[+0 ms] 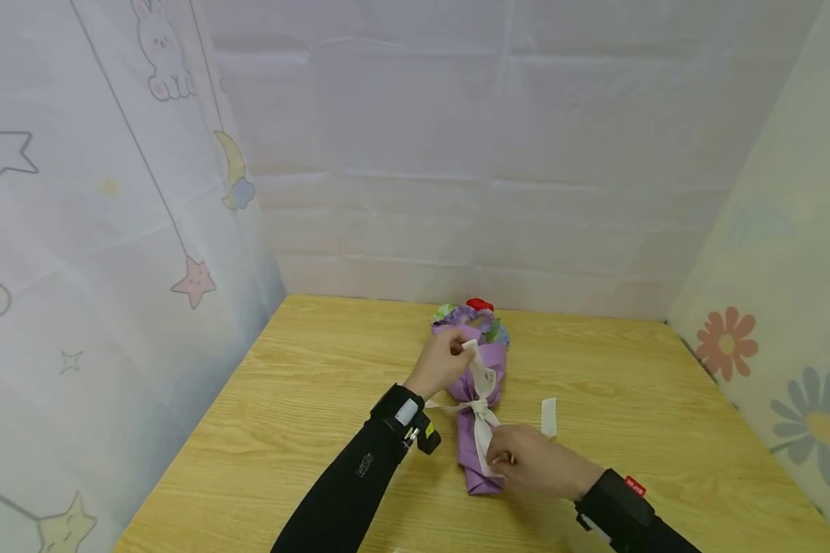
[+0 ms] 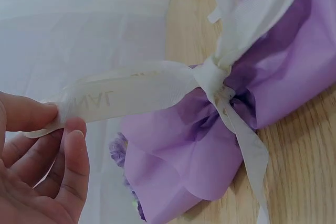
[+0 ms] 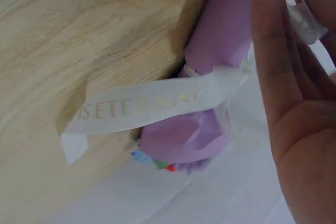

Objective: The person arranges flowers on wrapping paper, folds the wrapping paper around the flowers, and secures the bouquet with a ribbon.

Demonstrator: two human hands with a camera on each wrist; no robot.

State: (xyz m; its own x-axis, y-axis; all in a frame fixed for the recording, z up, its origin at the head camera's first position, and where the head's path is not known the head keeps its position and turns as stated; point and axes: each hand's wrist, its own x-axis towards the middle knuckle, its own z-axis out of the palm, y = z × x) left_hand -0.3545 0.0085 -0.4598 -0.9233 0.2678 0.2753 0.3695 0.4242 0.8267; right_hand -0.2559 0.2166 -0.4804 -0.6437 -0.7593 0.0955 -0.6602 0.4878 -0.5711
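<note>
A bouquet in purple wrapping paper [image 1: 468, 442] lies on the table, its flowers [image 1: 469, 316] at the far end. White ribbon [image 2: 131, 95] is tied round its middle in a knot [image 2: 212, 77]. My left hand [image 1: 439, 365] pinches a ribbon length between thumb and fingers, drawn from the knot toward the flowers. Near the paper's lower end, my right hand [image 1: 542, 461] pinches another length of ribbon; in the right wrist view, a folded piece of it [image 3: 307, 22] shows between thumb and fingers. A ribbon tail with gold letters [image 3: 142, 106] hangs loose across the right wrist view.
The wooden table [image 1: 304, 430] meets a pale backdrop [image 1: 401, 223] behind the bouquet. Patterned cloth walls [image 1: 131, 253] stand at the left and right. A white ribbon end [image 1: 549, 417] shows right of the bouquet. Dark bands with small devices [image 1: 406, 418] circle both wrists.
</note>
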